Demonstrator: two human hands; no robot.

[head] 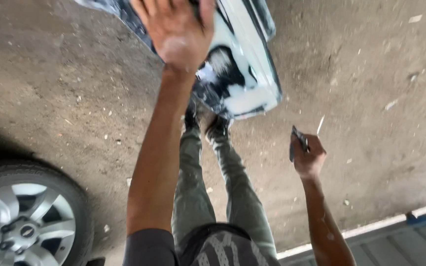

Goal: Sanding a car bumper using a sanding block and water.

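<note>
The left hand (178,27) is raised at the far centre of the scene, fingers spread and flat, released, and laid against the dark car body panel (237,74). The panel is propped at a tilt on the dirt ground (75,88) and is seen just beyond the person's shoes (208,123). Patches of white filler (245,98) are spread across the panel's near right end and around a dark recess in its middle. The upper part of the panel is cut off by the far edge of the view.

The right hand (307,157) is held low and to the right, well apart from the panel, and is clenched around a thin dark flat-bladed tool (299,140); whether it is a scraper or a putty knife cannot be told.

Grey-green trousers (213,182) are seen running from the near centre toward the panel. A car wheel (23,216) with a silver alloy rim is located at the near left. A grey metal strip (400,236) lies at the near right. Small pale scraps are scattered over the ground.
</note>
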